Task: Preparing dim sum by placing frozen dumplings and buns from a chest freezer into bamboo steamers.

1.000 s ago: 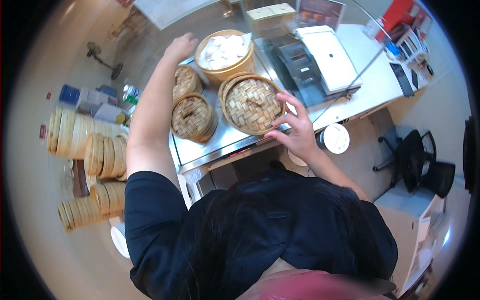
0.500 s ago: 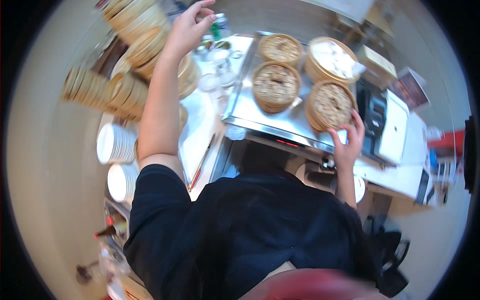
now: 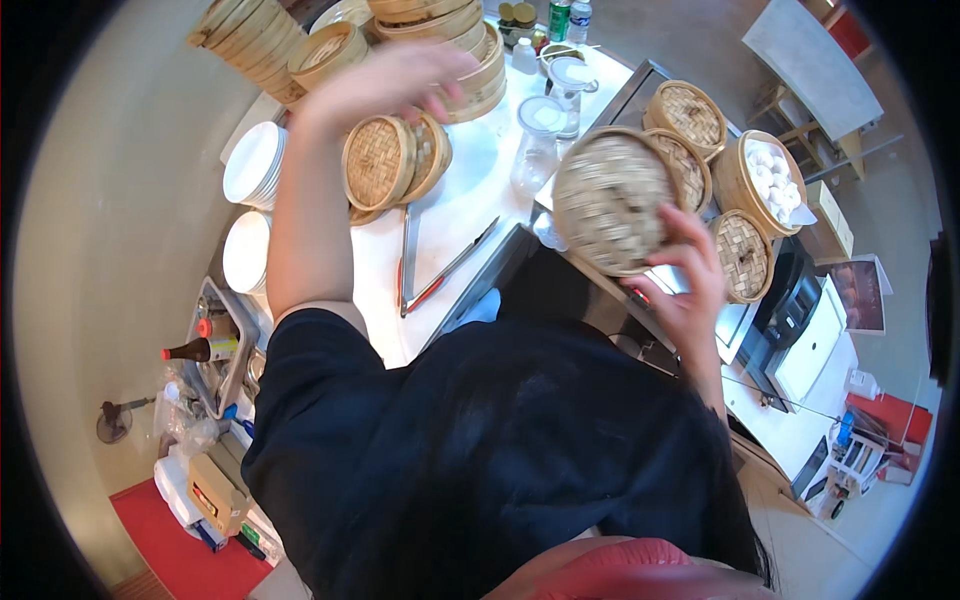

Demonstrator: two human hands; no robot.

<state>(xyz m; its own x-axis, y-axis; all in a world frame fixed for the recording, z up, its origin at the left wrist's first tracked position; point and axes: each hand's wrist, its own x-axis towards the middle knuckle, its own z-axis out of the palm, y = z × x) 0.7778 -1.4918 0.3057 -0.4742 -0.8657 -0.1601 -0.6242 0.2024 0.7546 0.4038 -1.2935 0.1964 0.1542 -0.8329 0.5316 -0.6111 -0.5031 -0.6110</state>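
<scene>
A round woven bamboo steamer lid (image 3: 612, 200) is tilted up in my right hand (image 3: 690, 275), whose thumb and fingers pinch its right edge. It hangs over the steel steaming counter's left front corner and partly covers a lidded steamer (image 3: 688, 170) behind it. My left hand (image 3: 400, 80) is raised over the white table, blurred, its fingers stretched out with nothing visible in them. Just below it, two more bamboo lids (image 3: 378, 165) lean upright together. On the counter also stand two lidded steamers (image 3: 690, 112) (image 3: 742, 258) and an open steamer of white buns (image 3: 775, 180).
Stacked bamboo steamers (image 3: 455, 40) rise at the far left. White bowls (image 3: 255, 165) are piled at the table's left edge. Red-handled tongs (image 3: 450, 265) and clear lidded jars (image 3: 540, 140) are on the white table (image 3: 385, 270). A black machine (image 3: 790, 300) sits right of the counter.
My view has swung, so the counter sits farther right. My right hand has left the near-right steamer and now grips a lid. My left hand has come lower and nearer.
</scene>
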